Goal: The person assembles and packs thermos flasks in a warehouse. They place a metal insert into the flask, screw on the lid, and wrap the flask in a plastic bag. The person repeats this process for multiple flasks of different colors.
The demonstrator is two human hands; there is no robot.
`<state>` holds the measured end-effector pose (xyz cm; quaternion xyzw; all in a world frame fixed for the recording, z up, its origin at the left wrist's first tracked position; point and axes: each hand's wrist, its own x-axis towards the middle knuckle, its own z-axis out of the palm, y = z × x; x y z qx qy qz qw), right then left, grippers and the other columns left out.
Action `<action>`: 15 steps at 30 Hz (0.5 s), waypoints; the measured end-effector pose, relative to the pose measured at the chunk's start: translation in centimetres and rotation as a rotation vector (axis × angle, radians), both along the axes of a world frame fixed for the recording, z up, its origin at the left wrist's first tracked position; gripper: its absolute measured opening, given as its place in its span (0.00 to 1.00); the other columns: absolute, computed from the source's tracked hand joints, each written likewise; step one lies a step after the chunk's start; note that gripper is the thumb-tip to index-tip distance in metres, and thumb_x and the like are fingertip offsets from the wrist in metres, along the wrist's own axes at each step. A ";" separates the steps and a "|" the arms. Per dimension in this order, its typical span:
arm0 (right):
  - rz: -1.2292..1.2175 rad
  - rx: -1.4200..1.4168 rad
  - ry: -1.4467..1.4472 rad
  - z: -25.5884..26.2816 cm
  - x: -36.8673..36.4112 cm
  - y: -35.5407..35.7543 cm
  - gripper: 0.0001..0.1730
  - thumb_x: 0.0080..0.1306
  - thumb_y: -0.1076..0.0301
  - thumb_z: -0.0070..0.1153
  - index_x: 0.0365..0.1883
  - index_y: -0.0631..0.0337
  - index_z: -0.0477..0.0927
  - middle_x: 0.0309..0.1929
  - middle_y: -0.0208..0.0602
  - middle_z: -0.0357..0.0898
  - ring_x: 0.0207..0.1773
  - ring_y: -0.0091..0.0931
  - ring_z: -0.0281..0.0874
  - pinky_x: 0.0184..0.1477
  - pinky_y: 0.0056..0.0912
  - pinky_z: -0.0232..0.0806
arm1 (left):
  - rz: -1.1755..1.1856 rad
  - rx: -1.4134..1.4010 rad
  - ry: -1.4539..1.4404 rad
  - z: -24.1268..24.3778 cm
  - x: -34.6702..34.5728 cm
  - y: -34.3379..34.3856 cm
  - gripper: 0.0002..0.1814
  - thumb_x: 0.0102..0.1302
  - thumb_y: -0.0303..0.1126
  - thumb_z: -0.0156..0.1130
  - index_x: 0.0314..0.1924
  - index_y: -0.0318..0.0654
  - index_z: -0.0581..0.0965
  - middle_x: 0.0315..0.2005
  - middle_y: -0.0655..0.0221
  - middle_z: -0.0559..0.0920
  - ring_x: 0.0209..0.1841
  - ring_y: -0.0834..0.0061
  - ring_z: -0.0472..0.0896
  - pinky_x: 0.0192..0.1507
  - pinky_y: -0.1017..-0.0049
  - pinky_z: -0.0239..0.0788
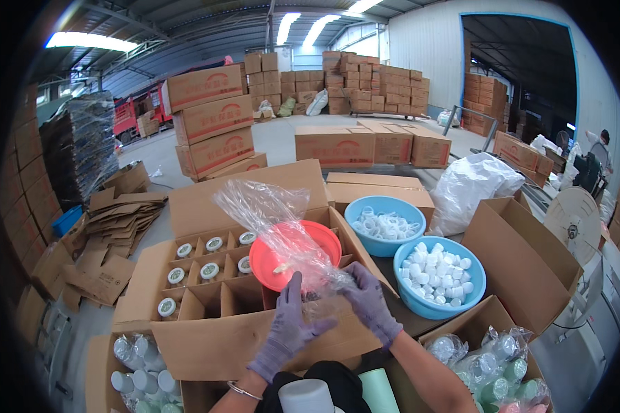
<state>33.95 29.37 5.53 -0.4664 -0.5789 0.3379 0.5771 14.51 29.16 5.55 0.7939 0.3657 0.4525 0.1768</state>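
My right hand (370,303), in a purple-grey knit glove, pinches the gathered end of a clear plastic bag (268,206). The bag stretches up and left across a red plastic basin (262,266). My left hand (291,328), gloved alike, is beside the bag with fingers apart and nothing held. The basin rests on a cardboard carton (268,338) with cardboard dividers. Several jars with printed white lids (209,270) stand in its cells; some front cells hold none. Below my hands, near my lap, are a white cylindrical container (306,396) and a mint-green one (380,391).
Right of the carton sit a blue basin (385,248) of translucent rings and another blue basin (439,313) of white caps. Bagged containers fill cartons at lower left (145,381) and lower right (496,369). Flattened cardboard (116,224) lies left. Stacked cartons (214,118) stand ahead.
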 end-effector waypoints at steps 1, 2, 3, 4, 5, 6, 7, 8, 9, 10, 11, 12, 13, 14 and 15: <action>0.144 -0.125 0.235 0.6 -1.7 -1.4 0.17 0.57 0.72 0.65 0.43 0.64 0.76 0.43 0.40 0.78 0.42 0.38 0.79 0.46 0.34 0.72 | 0.022 -0.085 -0.003 -0.2 -0.6 -0.7 0.39 0.65 0.45 0.70 0.67 0.28 0.67 0.67 0.52 0.69 0.67 0.62 0.70 0.67 0.64 0.63; 0.083 -0.040 -0.035 1.3 -3.3 -3.0 0.14 0.57 0.73 0.62 0.41 0.62 0.74 0.39 0.37 0.75 0.37 0.39 0.77 0.41 0.34 0.72 | 0.047 -0.172 -0.005 -0.5 -1.3 -1.4 0.38 0.65 0.45 0.69 0.66 0.27 0.68 0.67 0.53 0.69 0.67 0.61 0.70 0.67 0.64 0.64; -0.028 0.043 -0.252 1.2 -3.3 -3.9 0.13 0.58 0.73 0.62 0.40 0.62 0.74 0.38 0.38 0.74 0.36 0.39 0.77 0.40 0.35 0.72 | 0.058 -0.252 -0.013 -0.7 -1.6 -2.0 0.37 0.65 0.44 0.69 0.66 0.26 0.68 0.66 0.53 0.70 0.67 0.60 0.70 0.67 0.64 0.65; -0.142 0.122 -0.458 0.6 -3.2 -5.0 0.12 0.59 0.73 0.61 0.39 0.62 0.73 0.37 0.39 0.73 0.35 0.39 0.77 0.39 0.36 0.72 | 0.002 -0.628 -0.217 -1.4 -2.6 -3.1 0.30 0.68 0.39 0.63 0.65 0.31 0.69 0.67 0.55 0.69 0.66 0.59 0.72 0.64 0.61 0.69; -0.254 0.200 -0.665 0.1 -3.0 -5.8 0.11 0.59 0.73 0.61 0.39 0.61 0.73 0.37 0.40 0.72 0.35 0.39 0.77 0.38 0.37 0.72 | -0.010 -0.698 -0.479 -2.5 -4.0 -3.7 0.28 0.68 0.36 0.60 0.65 0.32 0.70 0.66 0.56 0.71 0.63 0.60 0.74 0.62 0.60 0.71; -0.348 0.097 -0.746 -0.8 -2.7 -6.8 0.11 0.59 0.71 0.61 0.37 0.59 0.72 0.37 0.42 0.71 0.37 0.40 0.76 0.38 0.40 0.71 | -0.001 -0.773 -0.735 -3.9 -6.1 -4.7 0.26 0.69 0.34 0.57 0.65 0.34 0.70 0.64 0.57 0.73 0.61 0.61 0.76 0.60 0.60 0.73; -0.344 -0.004 -0.780 -2.8 -1.3 -7.1 0.14 0.60 0.67 0.61 0.42 0.57 0.72 0.43 0.45 0.73 0.42 0.44 0.77 0.40 0.45 0.71 | 0.007 -0.839 -0.995 -5.4 -7.6 -5.7 0.24 0.69 0.31 0.54 0.65 0.36 0.71 0.63 0.58 0.74 0.59 0.62 0.78 0.58 0.60 0.74; -0.342 -0.033 -0.784 -4.8 -0.6 -7.7 0.14 0.59 0.66 0.63 0.40 0.58 0.73 0.41 0.44 0.73 0.42 0.43 0.78 0.41 0.45 0.71 | 0.003 -0.796 -1.049 -7.2 -8.7 -6.7 0.23 0.71 0.32 0.52 0.64 0.36 0.71 0.60 0.59 0.76 0.56 0.62 0.79 0.57 0.61 0.76; -0.334 -0.067 -0.793 -6.6 -0.6 -8.7 0.14 0.59 0.66 0.64 0.38 0.58 0.73 0.40 0.43 0.74 0.43 0.41 0.78 0.43 0.44 0.71 | 0.004 -0.756 -1.107 -9.4 -9.7 -7.8 0.22 0.72 0.33 0.50 0.64 0.35 0.72 0.58 0.59 0.78 0.54 0.63 0.81 0.55 0.62 0.77; -0.300 -0.051 -0.728 -7.6 -1.0 -10.4 0.13 0.59 0.67 0.64 0.38 0.59 0.74 0.41 0.43 0.75 0.44 0.41 0.77 0.44 0.43 0.72 | -0.016 -0.718 -1.171 -10.7 -9.9 -8.8 0.21 0.73 0.34 0.48 0.63 0.35 0.72 0.55 0.60 0.80 0.51 0.64 0.83 0.53 0.63 0.78; -0.270 -0.035 -0.662 -8.7 -2.1 -12.1 0.13 0.59 0.69 0.64 0.39 0.61 0.74 0.41 0.43 0.76 0.45 0.41 0.77 0.46 0.41 0.72 | 0.050 -0.744 -1.297 -11.7 -10.7 -10.6 0.19 0.74 0.38 0.48 0.57 0.34 0.75 0.44 0.64 0.81 0.42 0.70 0.81 0.42 0.68 0.76; -0.304 0.126 -0.534 -10.0 -3.6 -13.7 0.13 0.59 0.70 0.64 0.39 0.61 0.75 0.43 0.43 0.77 0.45 0.42 0.76 0.49 0.42 0.71 | 0.084 -0.740 -1.277 -12.4 -11.6 -12.4 0.18 0.74 0.39 0.49 0.54 0.33 0.75 0.39 0.64 0.81 0.37 0.71 0.80 0.38 0.70 0.74; -0.254 0.156 -0.396 -8.9 -5.1 -16.1 0.12 0.58 0.73 0.65 0.38 0.60 0.75 0.45 0.42 0.78 0.47 0.41 0.76 0.53 0.46 0.70 | 0.094 -0.725 -1.124 -13.1 -13.0 -14.1 0.18 0.74 0.40 0.50 0.50 0.32 0.76 0.34 0.64 0.81 0.33 0.73 0.78 0.35 0.72 0.72; -0.238 0.301 -0.396 -8.9 -5.8 -18.2 0.12 0.59 0.75 0.65 0.38 0.59 0.76 0.48 0.41 0.79 0.52 0.40 0.76 0.61 0.49 0.68 | 0.066 -0.656 -0.875 -13.8 -14.6 -15.8 0.18 0.74 0.42 0.51 0.47 0.31 0.77 0.29 0.64 0.81 0.28 0.74 0.76 0.31 0.73 0.70; -0.236 0.316 -0.355 -9.4 -6.6 -20.3 0.11 0.60 0.76 0.64 0.40 0.59 0.77 0.53 0.42 0.78 0.58 0.42 0.75 0.68 0.52 0.63 | 0.014 -0.547 -0.645 -14.2 -16.5 -17.5 0.19 0.73 0.43 0.52 0.43 0.30 0.77 0.24 0.64 0.81 0.24 0.76 0.74 0.27 0.75 0.68</action>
